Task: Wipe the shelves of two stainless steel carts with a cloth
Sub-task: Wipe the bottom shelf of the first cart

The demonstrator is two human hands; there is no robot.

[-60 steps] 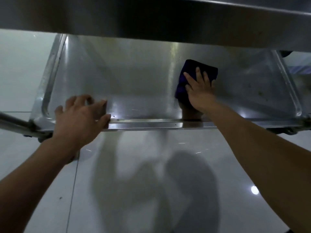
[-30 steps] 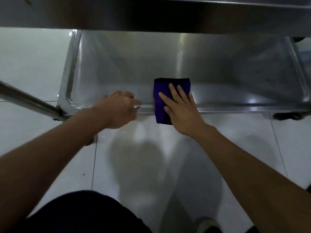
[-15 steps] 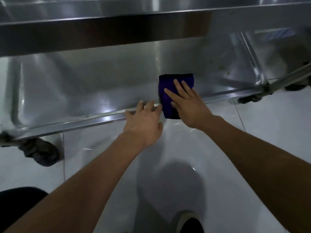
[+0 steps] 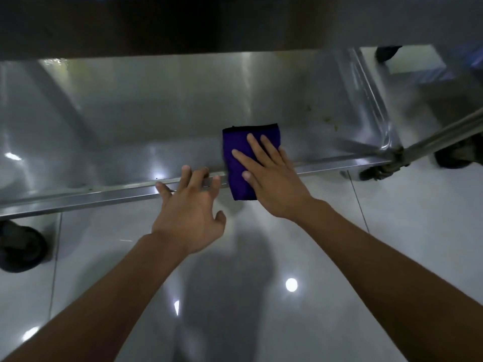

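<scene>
A folded purple cloth [image 4: 239, 176] lies over the front rim of the cart's bottom steel shelf [image 4: 136, 121], half on the shelf and half hanging past the rim. My right hand [image 4: 269, 176] presses flat on the cloth with straight, spread fingers. My left hand [image 4: 190, 207] sits just left of the cloth with its fingertips resting on the front rim [image 4: 104, 192], fingers spread. A few small yellowish specks [image 4: 329, 121] mark the shelf's right side.
The upper shelf's dark underside [image 4: 209, 22] overhangs the top of the view. A slanted cart leg [image 4: 444, 137] and a caster [image 4: 373, 173] stand at the right; another caster [image 4: 21, 246] is at the left. Glossy white tiled floor [image 4: 392, 231] lies below.
My right hand drew the cloth from deep on the shelf to the front rim, and has held it there for the last second. My left hand moved along the rim to beside the cloth and opened its fingers.
</scene>
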